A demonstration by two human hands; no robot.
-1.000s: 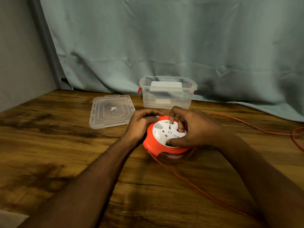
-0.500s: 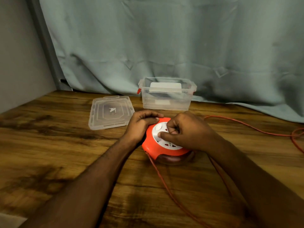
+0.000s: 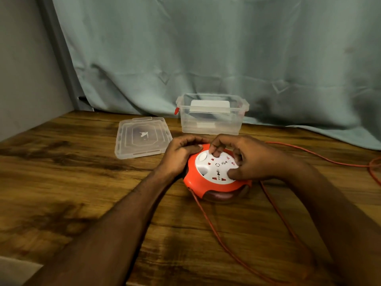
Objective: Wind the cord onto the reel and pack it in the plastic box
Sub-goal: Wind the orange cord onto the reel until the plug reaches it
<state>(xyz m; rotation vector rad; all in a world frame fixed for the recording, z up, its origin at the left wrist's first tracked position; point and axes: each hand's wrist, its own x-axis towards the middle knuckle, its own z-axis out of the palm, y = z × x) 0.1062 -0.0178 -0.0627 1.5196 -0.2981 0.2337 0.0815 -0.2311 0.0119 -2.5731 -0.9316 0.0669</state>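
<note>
An orange cord reel (image 3: pixel 195 182) with a white socket face (image 3: pixel 214 170) lies flat on the wooden table (image 3: pixel 72 182). My left hand (image 3: pixel 179 153) grips the reel's left rim. My right hand (image 3: pixel 247 159) rests on the white face, fingers pinching its raised parts. A thin orange cord (image 3: pixel 216 234) runs from the reel's front toward me, and more of the same cord (image 3: pixel 321 157) trails off to the right. The clear plastic box (image 3: pixel 210 122) stands open behind the reel.
The box's clear lid (image 3: pixel 142 137) lies flat to the left of the reel. A grey-green curtain (image 3: pixel 206 58) hangs along the table's back edge. Loose cord loops at the far right edge (image 3: pixel 374 172).
My right hand has turned on the white face, which has rotated: its round button now sits at the upper left. The cord in front has swung and shifted. My left hand stays put.
</note>
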